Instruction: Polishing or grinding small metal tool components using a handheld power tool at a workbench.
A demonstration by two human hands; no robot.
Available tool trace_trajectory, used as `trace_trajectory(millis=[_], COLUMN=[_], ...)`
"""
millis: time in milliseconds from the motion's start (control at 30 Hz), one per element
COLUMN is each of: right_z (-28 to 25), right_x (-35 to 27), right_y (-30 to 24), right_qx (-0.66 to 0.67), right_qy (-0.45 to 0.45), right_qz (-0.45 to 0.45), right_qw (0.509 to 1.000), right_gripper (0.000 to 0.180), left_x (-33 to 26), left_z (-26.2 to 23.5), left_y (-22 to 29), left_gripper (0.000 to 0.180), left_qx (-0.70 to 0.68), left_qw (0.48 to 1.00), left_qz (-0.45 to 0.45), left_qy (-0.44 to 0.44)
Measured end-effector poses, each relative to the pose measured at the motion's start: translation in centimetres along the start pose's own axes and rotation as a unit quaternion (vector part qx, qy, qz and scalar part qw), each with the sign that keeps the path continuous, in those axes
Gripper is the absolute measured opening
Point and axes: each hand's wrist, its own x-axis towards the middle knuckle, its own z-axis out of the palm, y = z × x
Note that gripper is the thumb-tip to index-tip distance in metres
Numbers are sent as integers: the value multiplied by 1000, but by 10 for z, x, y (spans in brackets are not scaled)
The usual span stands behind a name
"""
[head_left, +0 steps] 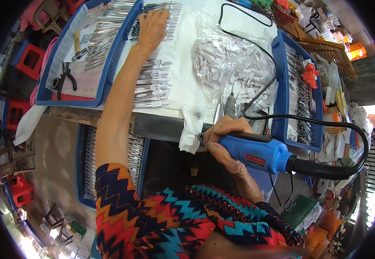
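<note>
My right hand (228, 137) is wrapped round the front of a blue electric rotary tool (256, 153), held just off the table's near edge. A thick black cord runs from its rear end. My left arm stretches to the far side of the table. There my left hand (153, 29) rests with bent fingers on a row of slim metal tools with pale ends (170, 21); what its fingertips hold, if anything, is hidden. Nearer lies a second row of metal tools with white flat ends (155, 86). A white cloth (191, 129) hangs over the edge near the rotary tool's tip.
At left stands a blue tray (96, 101) with metal tools and black-handled pliers (66, 82). A clear plastic bag (235, 64) of white-ended pieces lies centre right, the black cord looping past. Another blue tray (278, 125) stands right. Below the table is a filled blue crate (81, 172).
</note>
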Motion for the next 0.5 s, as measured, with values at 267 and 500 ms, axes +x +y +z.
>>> trace_trajectory(millis=[267, 500], right_z=[7, 2], right_x=[-10, -10], right_y=[13, 10], right_qx=[20, -43], right_qy=[33, 88], right_qz=[-55, -19], right_qw=[998, 995], right_gripper=[31, 26], left_x=[-2, -80], left_z=[-77, -167], left_y=[33, 134], left_gripper=[23, 19], left_qx=[-92, -479], left_qw=[975, 828], left_qz=[8, -274], left_qy=[203, 94])
